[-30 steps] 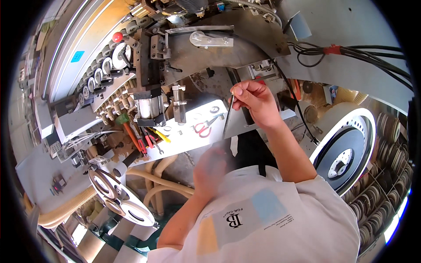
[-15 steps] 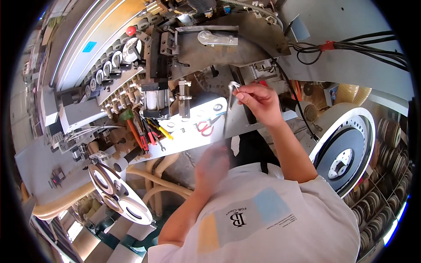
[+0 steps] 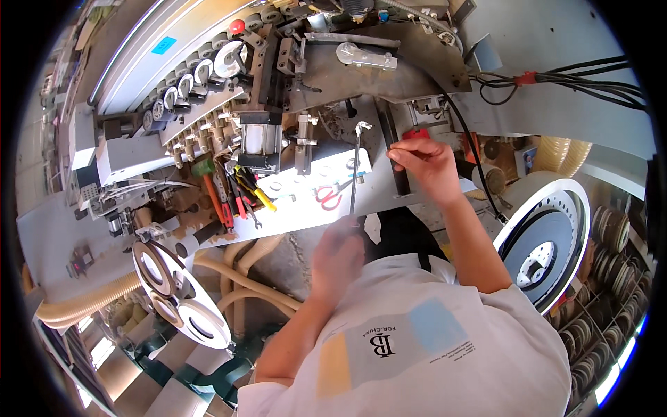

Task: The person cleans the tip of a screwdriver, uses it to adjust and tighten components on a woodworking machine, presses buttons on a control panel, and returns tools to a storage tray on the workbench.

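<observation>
My left hand (image 3: pixel 338 251), somewhat blurred, is closed round the lower end of a thin dark metal rod (image 3: pixel 355 181). The rod stands nearly upright in front of me, and a small shiny silver piece (image 3: pixel 363 127) sits at its upper tip. To the right of that tip is my right hand (image 3: pixel 429 167), thumb and fingertips pressed together. Anything between those fingertips is too small to make out. Behind the rod, red-handled scissors (image 3: pixel 328 197) and several small rings lie on a white sheet (image 3: pixel 306 182).
Pliers with yellow handles (image 3: pixel 262 197), a green-headed hammer (image 3: pixel 206 169) and a wrench (image 3: pixel 254 218) lie to the left. A belt-wheel arm (image 3: pixel 180 295) stands lower left, a large grinding wheel (image 3: pixel 543 243) on the right. Machine parts (image 3: pixel 262 139) and a black cable (image 3: pixel 458 132) rise beyond.
My right hand has come away from the rod's silver tip, toward the right. The left hand still grips the rod's lower end. The whole view has shifted slightly.
</observation>
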{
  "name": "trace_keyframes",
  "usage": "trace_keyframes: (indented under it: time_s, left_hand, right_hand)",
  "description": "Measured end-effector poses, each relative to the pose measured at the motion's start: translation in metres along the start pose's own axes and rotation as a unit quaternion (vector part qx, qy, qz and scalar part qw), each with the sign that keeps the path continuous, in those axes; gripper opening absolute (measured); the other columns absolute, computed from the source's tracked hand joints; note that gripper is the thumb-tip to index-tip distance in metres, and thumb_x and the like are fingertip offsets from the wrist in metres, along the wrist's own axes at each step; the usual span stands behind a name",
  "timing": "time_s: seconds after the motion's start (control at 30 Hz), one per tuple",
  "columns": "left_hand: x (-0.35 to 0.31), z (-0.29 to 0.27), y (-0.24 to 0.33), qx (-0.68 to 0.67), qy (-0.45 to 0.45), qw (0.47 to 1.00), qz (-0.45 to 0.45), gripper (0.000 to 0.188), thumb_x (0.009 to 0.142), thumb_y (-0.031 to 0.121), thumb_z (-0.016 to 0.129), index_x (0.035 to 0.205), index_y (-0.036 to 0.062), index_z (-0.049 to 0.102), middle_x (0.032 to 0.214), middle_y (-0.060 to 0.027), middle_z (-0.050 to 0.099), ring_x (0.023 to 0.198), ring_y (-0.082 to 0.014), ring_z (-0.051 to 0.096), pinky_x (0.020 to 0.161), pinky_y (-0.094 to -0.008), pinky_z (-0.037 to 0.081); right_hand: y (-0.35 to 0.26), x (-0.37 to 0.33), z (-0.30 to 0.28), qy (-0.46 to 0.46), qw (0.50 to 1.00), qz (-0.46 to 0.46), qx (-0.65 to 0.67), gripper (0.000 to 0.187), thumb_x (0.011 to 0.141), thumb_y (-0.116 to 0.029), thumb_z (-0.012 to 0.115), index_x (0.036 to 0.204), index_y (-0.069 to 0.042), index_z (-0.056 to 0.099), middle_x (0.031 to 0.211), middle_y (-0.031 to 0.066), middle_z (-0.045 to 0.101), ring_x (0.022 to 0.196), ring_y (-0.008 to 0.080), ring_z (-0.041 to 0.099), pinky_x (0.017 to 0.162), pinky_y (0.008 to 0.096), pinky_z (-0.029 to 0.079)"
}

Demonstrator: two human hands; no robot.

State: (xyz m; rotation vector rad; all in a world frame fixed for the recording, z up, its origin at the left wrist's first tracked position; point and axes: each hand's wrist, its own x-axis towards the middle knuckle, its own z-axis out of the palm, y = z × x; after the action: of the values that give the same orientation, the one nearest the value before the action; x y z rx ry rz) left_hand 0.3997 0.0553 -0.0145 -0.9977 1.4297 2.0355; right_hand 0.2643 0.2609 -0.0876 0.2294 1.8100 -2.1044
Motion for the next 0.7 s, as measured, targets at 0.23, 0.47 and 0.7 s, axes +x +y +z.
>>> trace_keyframes:
  time_s: [0.23,0.47,0.7]
  left_hand:
    - [-0.003,-0.005,-0.002,-0.02,-0.002,1.0,0.013,0.038,0.098,0.006,0.053,0.136,0.0069,0.055,0.082,-0.0051,0.059,0.057,-0.0109,0.049,0.051,-0.0228,0.036]
    - [-0.004,-0.01,-0.004,0.006,0.001,0.999,0.038,0.037,0.098,0.006,0.054,0.135,0.0057,0.056,0.083,-0.0054,0.061,0.057,-0.0104,0.049,0.051,-0.0221,0.036]
    - [-0.002,-0.006,0.004,0.037,-0.001,0.998,0.049,0.038,0.098,0.01,0.056,0.135,0.0058,0.056,0.083,-0.0043,0.062,0.058,-0.0093,0.049,0.051,-0.021,0.032]
  right_hand:
    - [-0.005,0.006,0.0,-0.003,1.0,0.022,0.012,0.014,0.096,-0.013,0.074,0.101,0.0,0.074,0.095,0.0071,0.075,0.082,0.0107,0.067,0.074,0.0259,0.055]
    - [0.003,0.003,-0.006,-0.037,0.997,-0.013,-0.062,0.022,0.099,-0.018,0.069,0.106,0.002,0.073,0.095,0.0075,0.076,0.083,0.0111,0.067,0.074,0.0258,0.053]
    - [-0.014,0.006,-0.001,-0.005,0.999,0.014,0.034,0.016,0.099,-0.014,0.07,0.097,0.002,0.072,0.091,0.0078,0.074,0.08,0.0117,0.069,0.074,0.0259,0.055]
